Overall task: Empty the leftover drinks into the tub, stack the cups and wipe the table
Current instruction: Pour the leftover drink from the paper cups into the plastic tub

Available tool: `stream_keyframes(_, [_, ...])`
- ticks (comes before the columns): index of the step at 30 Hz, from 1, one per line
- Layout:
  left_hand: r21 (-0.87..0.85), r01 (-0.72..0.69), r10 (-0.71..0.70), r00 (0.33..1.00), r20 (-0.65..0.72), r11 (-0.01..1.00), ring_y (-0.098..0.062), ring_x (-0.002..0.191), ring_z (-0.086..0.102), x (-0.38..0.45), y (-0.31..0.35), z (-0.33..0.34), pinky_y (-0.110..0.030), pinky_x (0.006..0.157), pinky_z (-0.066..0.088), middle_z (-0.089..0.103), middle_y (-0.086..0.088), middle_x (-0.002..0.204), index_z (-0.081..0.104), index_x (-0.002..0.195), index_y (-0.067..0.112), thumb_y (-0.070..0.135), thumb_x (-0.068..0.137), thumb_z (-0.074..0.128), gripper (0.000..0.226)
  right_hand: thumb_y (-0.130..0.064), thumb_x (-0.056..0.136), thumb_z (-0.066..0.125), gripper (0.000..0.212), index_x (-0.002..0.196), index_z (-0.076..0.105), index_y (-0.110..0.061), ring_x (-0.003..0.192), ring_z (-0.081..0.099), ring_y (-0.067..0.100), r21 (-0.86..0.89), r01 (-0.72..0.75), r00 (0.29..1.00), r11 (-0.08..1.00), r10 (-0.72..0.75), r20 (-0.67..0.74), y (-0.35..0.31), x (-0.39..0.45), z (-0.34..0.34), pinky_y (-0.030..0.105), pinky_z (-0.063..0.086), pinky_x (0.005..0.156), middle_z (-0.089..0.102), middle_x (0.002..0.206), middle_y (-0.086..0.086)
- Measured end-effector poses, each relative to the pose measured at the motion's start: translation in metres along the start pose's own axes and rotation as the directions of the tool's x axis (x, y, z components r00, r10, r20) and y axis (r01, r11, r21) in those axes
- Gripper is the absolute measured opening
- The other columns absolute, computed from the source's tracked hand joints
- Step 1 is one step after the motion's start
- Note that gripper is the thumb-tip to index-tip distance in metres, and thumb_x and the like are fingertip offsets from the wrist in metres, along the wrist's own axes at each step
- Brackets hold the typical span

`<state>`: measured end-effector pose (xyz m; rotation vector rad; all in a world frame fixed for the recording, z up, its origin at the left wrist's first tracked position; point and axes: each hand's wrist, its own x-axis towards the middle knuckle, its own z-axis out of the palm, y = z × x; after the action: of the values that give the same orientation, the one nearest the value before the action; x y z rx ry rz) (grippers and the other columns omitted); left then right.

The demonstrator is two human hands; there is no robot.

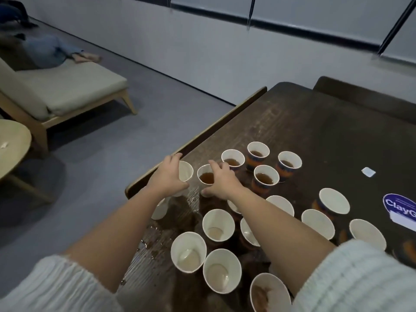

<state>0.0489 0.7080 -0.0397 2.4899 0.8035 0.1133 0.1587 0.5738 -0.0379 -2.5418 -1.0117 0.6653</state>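
Paper cup (206, 176) of tea near table (337, 136) left edge: light, squashy, spill-prone. My right hand (221, 182) grips its wall; left hand (167, 175) holds empty cup (185, 171). I'd hold low, gently.

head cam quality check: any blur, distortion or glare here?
Head view: wide-angle bend curves the wall and window frame; light is dim and flat, with a soft sheen on the wet dark table; far corner and lounge chair are soft; both hands, left hand and right hand, and nearby cups are reasonably sharp.
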Motion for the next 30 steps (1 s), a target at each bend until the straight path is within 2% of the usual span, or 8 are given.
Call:
stream_keyframes(5, [0.116,-0.059,0.039,0.986,0.164,0.991,-0.025,0.129,0.042,0.01,-0.011,0.011,-0.04,0.099,0.044,0.032,-0.007,0.145,0.023,0.149,0.018,0.031,0.075,0.076,0.092,-0.039,0.081,0.075,0.095,0.153,0.016,-0.025,0.136,0.034,0.04,0.019,-0.023,0.999,1.0,0.023,-0.024,-0.001,0.018,0.016,0.048,0.036,0.11,0.026,0.148,0.014])
stream_keyframes(9, [0.168,-0.092,0.061,0.982,0.177,0.982,-0.023,0.13,0.041,0.011,-0.014,0.014,-0.038,0.1,0.041,0.033,-0.003,0.148,0.024,0.149,0.02,0.036,0.076,0.076,0.091,-0.032,0.081,0.076,0.082,0.148,0.029,-0.019,0.132,0.041,0.036,0.079,-0.018,0.997,0.997,0.024,-0.069,-0.002,0.025,0.021,0.043,0.039,0.107,0.031,0.142,0.012])
stream_keyframes(15, [0.144,-0.099,0.073,0.982,0.172,0.985,-0.022,0.137,0.033,0.012,-0.021,0.013,-0.047,0.111,0.03,0.033,-0.001,0.151,0.028,0.148,0.024,0.071,0.067,0.069,0.102,-0.021,0.08,0.074,0.063,0.133,0.041,-0.016,0.124,0.046,0.034,0.109,-0.013,0.993,0.994,0.025,-0.116,-0.002,0.026,0.019,0.042,0.043,0.101,0.037,0.133,0.011])
stream_keyframes(19, [0.117,-0.114,0.096,0.984,0.152,0.987,-0.021,0.138,0.032,0.012,-0.021,0.01,-0.048,0.113,0.027,0.036,-0.002,0.149,0.032,0.146,0.024,0.093,0.048,0.053,0.121,-0.022,0.079,0.075,0.061,0.13,0.043,-0.015,0.122,0.048,0.033,0.124,0.0,0.991,0.992,0.017,-0.135,0.0,0.024,0.018,0.04,0.043,0.098,0.04,0.132,0.011])
stream_keyframes(21, [0.13,-0.134,0.114,0.982,0.148,0.982,-0.021,0.139,0.029,0.013,-0.02,0.012,-0.047,0.114,0.025,0.036,-0.003,0.149,0.033,0.146,0.024,0.089,0.056,0.057,0.114,-0.024,0.08,0.076,0.063,0.132,0.042,-0.016,0.123,0.048,0.033,0.127,0.0,0.992,0.992,0.016,-0.128,0.002,0.022,0.017,0.041,0.043,0.099,0.04,0.134,0.011])
stream_keyframes(23, [0.131,-0.146,0.129,0.983,0.128,0.981,-0.022,0.14,0.027,0.015,-0.014,0.015,-0.046,0.115,0.021,0.035,-0.003,0.15,0.035,0.145,0.023,0.072,0.074,0.059,0.09,-0.024,0.08,0.077,0.067,0.135,0.039,-0.017,0.124,0.048,0.034,0.129,0.004,0.993,0.992,0.011,-0.114,0.005,0.021,0.015,0.043,0.043,0.1,0.039,0.136,0.011])
stream_keyframes(27, [0.195,-0.121,0.11,0.992,0.07,0.973,-0.022,0.143,0.02,0.026,0.007,0.02,-0.049,0.117,0.008,0.034,-0.003,0.15,0.056,0.128,0.022,0.05,0.098,0.041,0.044,-0.019,0.081,0.076,0.08,0.146,0.029,-0.018,0.13,0.044,0.034,0.133,0.035,0.996,0.991,-0.025,-0.08,0.008,0.017,0.013,0.043,0.043,0.103,0.036,0.143,0.012])
stream_keyframes(30, [0.317,-0.107,0.068,0.989,0.129,0.942,-0.026,0.147,0.006,0.033,0.024,0.029,-0.054,0.116,-0.006,0.021,-0.006,0.157,0.068,0.114,0.019,0.046,0.101,0.032,0.047,-0.014,0.082,0.075,0.09,0.152,0.02,-0.021,0.136,0.04,0.033,0.131,0.054,0.997,0.99,-0.048,-0.053,0.008,0.017,0.013,0.044,0.041,0.106,0.033,0.149,0.013])
